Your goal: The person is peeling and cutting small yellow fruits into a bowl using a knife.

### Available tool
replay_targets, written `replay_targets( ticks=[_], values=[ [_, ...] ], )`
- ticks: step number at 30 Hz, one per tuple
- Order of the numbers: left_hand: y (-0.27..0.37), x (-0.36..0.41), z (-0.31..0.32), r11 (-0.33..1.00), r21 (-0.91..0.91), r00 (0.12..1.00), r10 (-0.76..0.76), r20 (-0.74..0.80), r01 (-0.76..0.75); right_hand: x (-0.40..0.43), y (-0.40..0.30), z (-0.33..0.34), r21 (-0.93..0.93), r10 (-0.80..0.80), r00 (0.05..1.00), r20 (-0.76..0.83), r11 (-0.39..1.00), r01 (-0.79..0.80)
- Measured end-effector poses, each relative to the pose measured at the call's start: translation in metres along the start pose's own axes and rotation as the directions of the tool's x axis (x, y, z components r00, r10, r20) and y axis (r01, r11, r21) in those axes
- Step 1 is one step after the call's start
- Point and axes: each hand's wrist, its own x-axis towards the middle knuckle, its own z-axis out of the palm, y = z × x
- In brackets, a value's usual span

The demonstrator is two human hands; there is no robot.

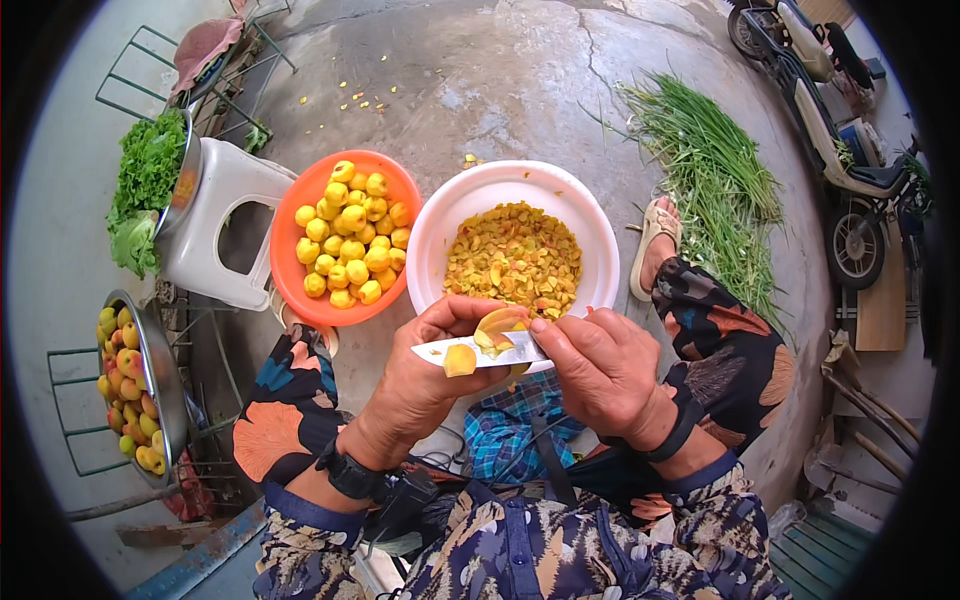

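My left hand [431,352] holds a small yellow-orange fruit [501,324], partly hidden behind the knife and my fingers. In my right hand [604,367] is a knife [529,346], its blade lying across the fruit and pointing left. A piece of peel [460,361] clings to the blade near its tip. Just beyond my hands stands a white plastic basin [427,251] with a heap of yellow and reddish peelings [514,255]. To its left, an orange plastic basin [283,277] holds many peeled yellow fruits [352,232].
A white plastic stool [225,169] at left bears a metal bowl with lettuce [154,165]. Nearer, a metal basin [161,382] holds unpeeled fruits [131,382]. Green stalks [712,157] lie on the concrete floor at right, with a motor scooter [832,142] beyond. Checked blue cloth [510,427] lies between my legs.
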Motion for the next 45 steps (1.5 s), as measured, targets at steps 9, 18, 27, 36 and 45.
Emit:
replay_targets(
  ticks=[9, 18, 27, 36, 45],
  values=[
    [0.002, 0.002, -0.001, 0.999, -0.052, 0.997, 0.013, 0.075, -0.009, -0.015, 0.019, 0.002, 0.020, 0.378, 0.925, 0.036, 0.925, -0.379],
    [-0.006, 0.001, -0.006, 0.999, 0.021, 0.999, 0.028, 0.032, -0.029, 0.001, -0.004, -0.007, 0.041, 0.012, 0.996, 0.089, 0.999, -0.016],
    [-0.001, 0.000, 0.000, 0.999, 0.012, 0.998, 0.046, 0.032, -0.046, -0.010, 0.017, 0.000, -0.015, 0.247, 0.969, 0.030, 0.969, -0.247],
    [0.001, -0.001, -0.001, 0.991, 0.130, 1.000, -0.011, -0.019, 0.013, -0.001, 0.000, 0.002, 0.021, 0.044, 0.999, 0.022, 0.999, -0.044],
    [-0.002, 0.003, -0.003, 0.987, -0.076, 0.989, 0.144, 0.042, -0.140, -0.008, 0.015, 0.001, -0.029, 0.477, 0.879, 0.027, 0.879, -0.476]
  ],
)
